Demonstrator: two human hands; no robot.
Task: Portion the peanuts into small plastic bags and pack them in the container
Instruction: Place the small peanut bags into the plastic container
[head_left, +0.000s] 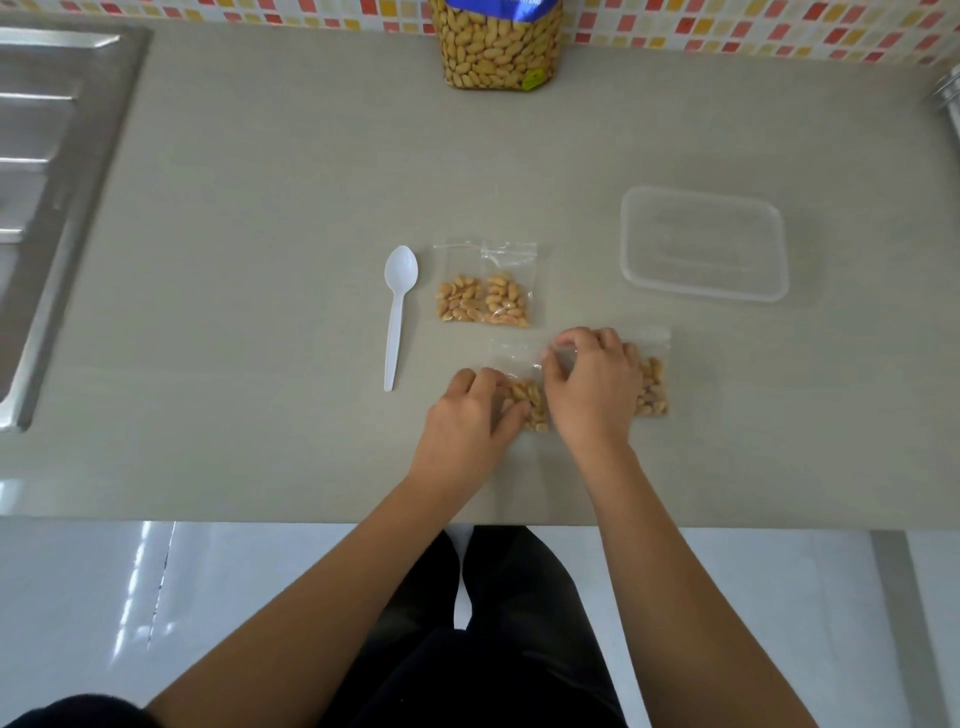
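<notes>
On the grey counter lies a small clear bag of peanuts (527, 395) between my hands. My left hand (467, 415) presses on its peanut end. My right hand (592, 384) pinches its clear top edge. Another filled bag (652, 387) lies partly under my right hand. Two more filled bags (483, 293) rest side by side further back. The clear plastic container (704, 244) sits at the right with nothing in it. The big peanut package (501, 44) stands at the back wall.
A white plastic spoon (397, 312) lies left of the bags. A steel sink (47, 171) fills the left side. A metal object (948, 96) shows at the right edge. The counter's front edge (311, 514) runs just below my wrists.
</notes>
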